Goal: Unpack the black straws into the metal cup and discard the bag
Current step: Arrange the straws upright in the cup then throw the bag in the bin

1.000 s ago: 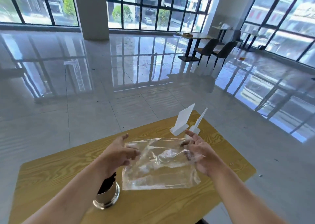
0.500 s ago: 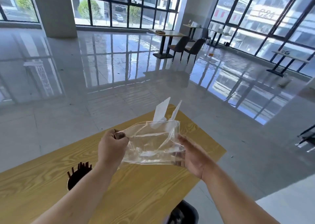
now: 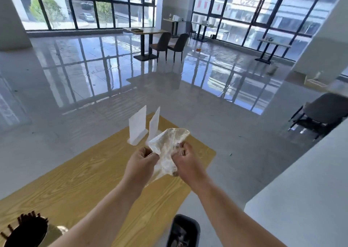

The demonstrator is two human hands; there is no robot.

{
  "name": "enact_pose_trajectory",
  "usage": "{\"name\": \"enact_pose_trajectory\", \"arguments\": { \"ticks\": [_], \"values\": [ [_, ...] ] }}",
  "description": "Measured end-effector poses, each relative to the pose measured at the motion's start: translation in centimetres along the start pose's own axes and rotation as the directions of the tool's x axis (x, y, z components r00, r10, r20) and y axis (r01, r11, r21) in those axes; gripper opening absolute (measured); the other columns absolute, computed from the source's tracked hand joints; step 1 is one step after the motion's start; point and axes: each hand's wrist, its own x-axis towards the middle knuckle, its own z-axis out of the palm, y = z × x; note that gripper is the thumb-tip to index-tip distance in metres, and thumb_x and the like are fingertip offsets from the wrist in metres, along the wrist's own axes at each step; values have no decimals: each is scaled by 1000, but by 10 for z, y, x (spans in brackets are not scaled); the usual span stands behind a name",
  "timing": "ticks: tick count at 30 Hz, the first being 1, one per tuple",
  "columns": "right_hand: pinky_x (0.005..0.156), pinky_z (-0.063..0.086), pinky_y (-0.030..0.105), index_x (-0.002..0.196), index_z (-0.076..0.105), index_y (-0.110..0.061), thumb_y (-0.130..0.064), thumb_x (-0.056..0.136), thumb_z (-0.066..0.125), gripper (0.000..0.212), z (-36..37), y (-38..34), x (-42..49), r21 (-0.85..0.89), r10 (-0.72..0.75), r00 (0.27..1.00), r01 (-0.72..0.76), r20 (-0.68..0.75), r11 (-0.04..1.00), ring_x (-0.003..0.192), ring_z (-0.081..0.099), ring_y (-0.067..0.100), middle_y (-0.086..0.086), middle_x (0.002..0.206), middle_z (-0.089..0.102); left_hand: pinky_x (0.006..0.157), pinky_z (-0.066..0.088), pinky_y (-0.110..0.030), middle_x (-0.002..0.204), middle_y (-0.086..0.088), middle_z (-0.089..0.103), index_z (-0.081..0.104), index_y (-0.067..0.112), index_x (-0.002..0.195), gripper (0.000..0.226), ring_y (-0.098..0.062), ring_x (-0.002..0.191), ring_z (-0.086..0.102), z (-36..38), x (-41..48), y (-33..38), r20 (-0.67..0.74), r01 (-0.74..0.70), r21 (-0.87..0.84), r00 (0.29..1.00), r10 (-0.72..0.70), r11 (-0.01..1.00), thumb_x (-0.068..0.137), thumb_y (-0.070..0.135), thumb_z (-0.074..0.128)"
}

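The clear plastic bag [image 3: 168, 145] is crumpled into a bunch above the right end of the wooden table [image 3: 90, 175]. My left hand [image 3: 142, 159] grips its left side and my right hand [image 3: 185, 159] grips its right side, the two hands close together. The metal cup [image 3: 54, 234] stands at the bottom left corner, partly cut off by the frame edge, with the black straws [image 3: 26, 226] upright inside it.
Two white sign holders [image 3: 138, 127] stand at the table's far end, just beyond the bag. A dark bin [image 3: 185, 229] sits on the floor below the table's right edge, under my right forearm. A white counter [image 3: 301, 199] rises at the right.
The bag has gone from spread flat between my hands to scrunched up as the hands came together. The view swung right, bringing the bin and white counter into sight.
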Motion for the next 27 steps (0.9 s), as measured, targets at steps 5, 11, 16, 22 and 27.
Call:
{"name": "enact_pose_trajectory", "arguments": {
  "ticks": [5, 11, 16, 22, 27],
  "values": [
    [72, 64, 44, 113, 63, -38, -38, 82, 69, 32, -36, 10, 8, 88, 88, 989, -99, 118, 991, 93, 75, 25, 18, 117, 72, 86, 53, -49, 105, -20, 77, 73, 13, 111, 25, -33, 89, 68, 44, 2, 8, 195, 71, -67, 979, -57, 995, 91, 17, 58],
    [88, 66, 53, 131, 51, -39, -47, 85, 77, 53, -75, 26, 19, 189, 208, 953, -251, 222, 949, 112, 77, 24, 2, 131, 73, 82, 50, -37, 96, -12, 73, 72, 3, 122, 32, -21, 83, 67, 86, 9, 8, 334, 144, -135, 938, -92, 980, 102, 10, 48],
    [73, 67, 47, 131, 51, -42, -33, 87, 80, 53, -96, 40, 29, 221, 195, 959, -240, 206, 945, 100, 80, 31, 6, 121, 78, 86, 56, -46, 110, -18, 76, 72, 4, 127, 43, -28, 95, 72, 112, 13, 1, 468, 311, -318, 873, -138, 895, 104, 20, 41],
    [67, 65, 39, 105, 68, -30, -24, 75, 70, 30, -98, 76, 38, -77, 115, 991, -110, 65, 991, 76, 77, 15, 3, 89, 79, 79, 50, -39, 67, 1, 62, 59, 21, 66, 35, -16, 72, 66, 135, 13, -19, 338, 296, 30, 896, -289, 955, 98, 17, 44],
    [49, 54, 28, 97, 60, -45, -28, 77, 62, 27, -95, 99, 34, -264, 84, 996, -86, -21, 961, 67, 71, 9, -14, 85, 75, 69, 44, -37, 81, 0, 62, 66, 9, 89, 31, -18, 73, 56, 137, 19, -51, 221, 150, 366, 945, -243, 918, 100, 33, 50]
  ]
}}
